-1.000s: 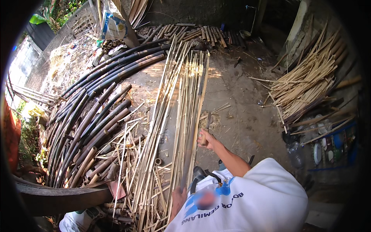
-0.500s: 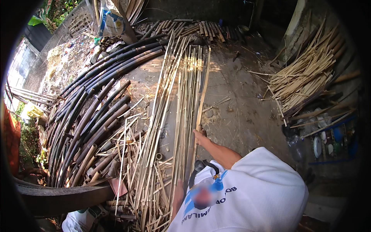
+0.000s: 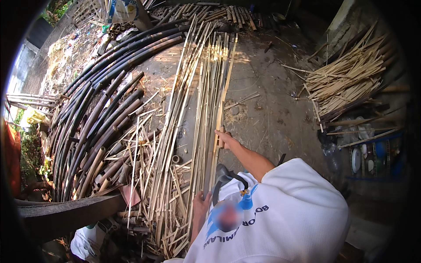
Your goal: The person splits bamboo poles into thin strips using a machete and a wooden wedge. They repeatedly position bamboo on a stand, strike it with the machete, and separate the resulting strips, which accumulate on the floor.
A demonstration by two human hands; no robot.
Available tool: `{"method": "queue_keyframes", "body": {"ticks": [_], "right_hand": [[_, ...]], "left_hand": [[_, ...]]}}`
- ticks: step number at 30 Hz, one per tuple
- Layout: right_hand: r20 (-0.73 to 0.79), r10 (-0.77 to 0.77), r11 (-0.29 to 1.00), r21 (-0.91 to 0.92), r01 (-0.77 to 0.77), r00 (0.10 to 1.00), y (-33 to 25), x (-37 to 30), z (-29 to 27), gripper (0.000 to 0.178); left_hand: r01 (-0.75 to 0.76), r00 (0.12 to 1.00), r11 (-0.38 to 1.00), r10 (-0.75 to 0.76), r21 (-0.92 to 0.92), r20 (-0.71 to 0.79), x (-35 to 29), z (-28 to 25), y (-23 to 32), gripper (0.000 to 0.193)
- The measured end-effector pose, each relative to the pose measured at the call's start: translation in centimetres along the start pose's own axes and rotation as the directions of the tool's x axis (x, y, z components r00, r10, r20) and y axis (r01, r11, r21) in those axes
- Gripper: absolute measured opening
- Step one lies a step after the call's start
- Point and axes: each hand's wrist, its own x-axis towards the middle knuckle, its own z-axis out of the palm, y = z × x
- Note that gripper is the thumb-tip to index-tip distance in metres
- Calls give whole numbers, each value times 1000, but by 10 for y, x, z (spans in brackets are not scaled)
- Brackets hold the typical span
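Note:
In front of my body, my right hand (image 3: 225, 139) is closed around a short brown wooden handle (image 3: 222, 129); any blade on it cannot be made out. A long pale bamboo strip (image 3: 227, 81) runs away from this hand along the ground. Lower and to the left, my left hand (image 3: 201, 205) curls at the near end of a greyish bamboo strip (image 3: 208, 173), its fingers partly hidden. Left of both hands lie long bundles of split bamboo strips (image 3: 180, 101), stretched out from near to far.
Dark bamboo poles (image 3: 101, 94) are heaped on the left, with short offcuts (image 3: 175, 215) nearer me. A pile of pale split pieces (image 3: 346, 83) rests at the right. A curved dark rim (image 3: 70, 215) juts in at lower left. A bamboo ring (image 3: 176, 159) lies among the strips.
My right hand has shifted slightly nearer and left with the handle. My left hand has risen into fuller view beside the strip. The whole view has tilted a little.

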Motion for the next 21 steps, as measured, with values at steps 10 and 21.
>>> {"method": "queue_keyframes", "body": {"ticks": [10, 21], "right_hand": [[-175, -74, 997, -42, 67, 982, 39, 34, -58, 22], [-362, -388, 865, -460, 200, 848, 87, 57, -133, 40]], "left_hand": [[238, 964, 938, -196, 253, -182, -6, 38, 6, 62], [429, 887, 891, -447, 148, 115, -15, 57, 59, 69]]}}
